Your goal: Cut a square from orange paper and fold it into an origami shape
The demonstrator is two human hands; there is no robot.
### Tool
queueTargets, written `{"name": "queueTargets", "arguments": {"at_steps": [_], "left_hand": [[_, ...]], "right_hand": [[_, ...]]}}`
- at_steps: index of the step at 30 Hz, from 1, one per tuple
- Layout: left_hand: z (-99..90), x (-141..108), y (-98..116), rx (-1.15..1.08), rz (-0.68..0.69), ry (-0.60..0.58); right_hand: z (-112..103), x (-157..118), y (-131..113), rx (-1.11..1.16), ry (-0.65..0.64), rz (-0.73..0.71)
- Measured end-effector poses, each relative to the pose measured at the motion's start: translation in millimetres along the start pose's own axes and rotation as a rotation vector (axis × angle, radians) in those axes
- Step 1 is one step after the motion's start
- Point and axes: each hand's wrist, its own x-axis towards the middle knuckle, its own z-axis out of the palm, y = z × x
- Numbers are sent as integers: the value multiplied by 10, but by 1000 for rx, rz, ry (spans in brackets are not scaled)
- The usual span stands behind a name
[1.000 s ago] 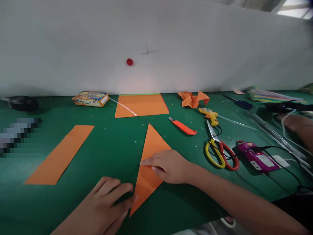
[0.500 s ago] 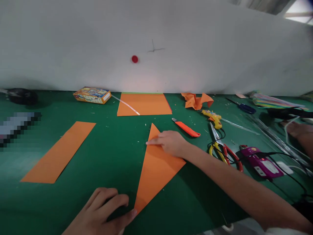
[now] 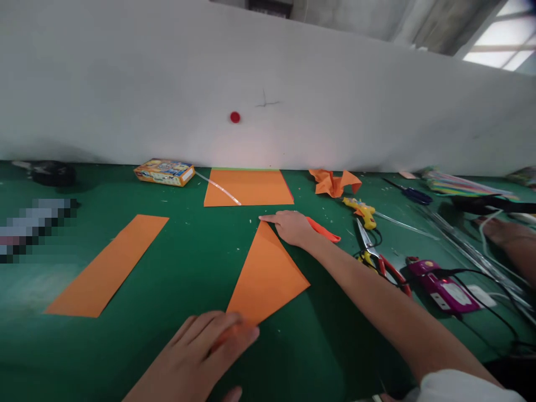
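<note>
Orange paper (image 3: pixel 268 273) looks folded triangular (rest unclear) | left hand (image 3: pixel 196 352) pinches near corner | right hand (image 3: pixel 293 228) open, forefinger at tip

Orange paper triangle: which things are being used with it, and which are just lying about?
In use now:
- orange triangle
- right hand, at its far corner
- left hand, at its near end

Probably just lying about, untouched:
- long orange strip
- crumpled orange paper
- patterned box
- yellow glue gun
- scissors
</note>
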Motion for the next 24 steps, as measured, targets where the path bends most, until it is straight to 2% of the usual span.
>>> {"name": "queueTargets", "arguments": {"at_steps": [4,8,11,13,16,20,24], "left_hand": [[56,238,-60,38,-71,-89],[-9,525,-353,101,-192,-52],[-110,685,-589,104,-205,-91],[-171,715,-699,84,-186,-109],[-233,655,-789,56,-213,-74],[-273,565,-827,62,-209,-35],[-269,587,-837,54,-207,8]], "right_hand": [[55,-21,-11,-8,68,115],[100,-84,4,7,133,158],[102,-176,4,29,178,138],[98,-260,0,49,209,119],[99,-406,-6,86,251,100],[109,-564,-22,213,335,94],[91,-599,-35,365,382,72]]}}
